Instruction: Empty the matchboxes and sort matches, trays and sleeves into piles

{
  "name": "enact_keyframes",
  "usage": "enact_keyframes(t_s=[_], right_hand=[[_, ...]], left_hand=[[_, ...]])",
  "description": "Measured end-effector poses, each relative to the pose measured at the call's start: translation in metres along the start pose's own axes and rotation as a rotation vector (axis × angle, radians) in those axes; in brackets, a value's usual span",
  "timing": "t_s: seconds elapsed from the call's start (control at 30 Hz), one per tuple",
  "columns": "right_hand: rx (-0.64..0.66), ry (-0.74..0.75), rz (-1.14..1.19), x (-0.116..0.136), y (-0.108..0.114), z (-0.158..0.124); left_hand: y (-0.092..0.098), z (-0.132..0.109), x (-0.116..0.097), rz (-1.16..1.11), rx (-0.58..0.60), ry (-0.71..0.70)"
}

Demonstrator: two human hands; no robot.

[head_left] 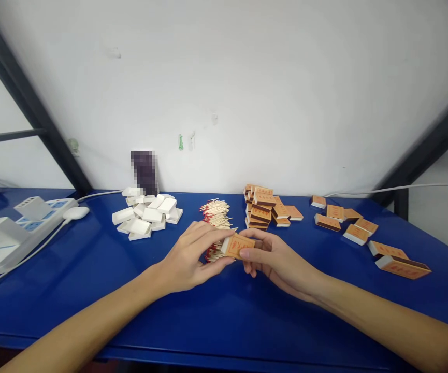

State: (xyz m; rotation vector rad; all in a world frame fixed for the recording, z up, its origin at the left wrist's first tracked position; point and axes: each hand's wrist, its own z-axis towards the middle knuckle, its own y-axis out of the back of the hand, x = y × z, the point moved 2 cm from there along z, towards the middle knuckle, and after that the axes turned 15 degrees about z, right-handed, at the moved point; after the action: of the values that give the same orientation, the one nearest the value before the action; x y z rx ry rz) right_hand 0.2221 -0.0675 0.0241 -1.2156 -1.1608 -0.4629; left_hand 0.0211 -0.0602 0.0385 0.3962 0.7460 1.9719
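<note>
"One glossy blue desk (pixel 216 324) carries everything. What fills it?"

"Scattered orange cardboard matchboxes (pixel 356 234) at the right; a heap of shallow white card trays (pixel 152 215) at the left; nearer the middle, a jumbled pile of orange cardboard matchbox covers (pixel 260 212)."

"And the hands?"

"Both busy: the right hand (pixel 266 254) pinches with its thumb on top, the left hand (pixel 196 254) with index finger and thumb. Behind them lies a heap of thin pale wooden matches with red heads (pixel 216 212)."

"What's pinched?"

"A small orange-faced matchbox (pixel 241 246), between both hands at the matches' near right edge, white end leftward."

"Which step?"

"Closing it, I'd judge, though I can't tell whether that end sits flush. Next calls for a square push there, the right hand steadying."
</note>
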Motion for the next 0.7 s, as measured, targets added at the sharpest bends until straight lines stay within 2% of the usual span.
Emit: enact_keyframes(t_s=[0.13, 0.23, 0.5, 0.7], right_hand=[[-0.118, 0.074, 0.163, 0.0014, 0.0038, 0.0051], [-0.137, 0.111, 0.174, 0.0028, 0.0061, 0.0078], [-0.164, 0.137, 0.121, 0.0046, 0.0052, 0.0056], [-0.124, 0.135, 0.107, 0.0056, 0.0046, 0.0058]], left_hand=[[-0.0010, 0.0006, 0.0019, -0.101, -0.057, 0.138], [-0.0027, 0.0014, 0.0025, -0.132, -0.047, 0.203], [-0.0051, -0.0005, 0.0024, 0.005, -0.074, 0.136], [-0.0034, 0.0006, 0.0001, 0.051, -0.105, 0.098]])
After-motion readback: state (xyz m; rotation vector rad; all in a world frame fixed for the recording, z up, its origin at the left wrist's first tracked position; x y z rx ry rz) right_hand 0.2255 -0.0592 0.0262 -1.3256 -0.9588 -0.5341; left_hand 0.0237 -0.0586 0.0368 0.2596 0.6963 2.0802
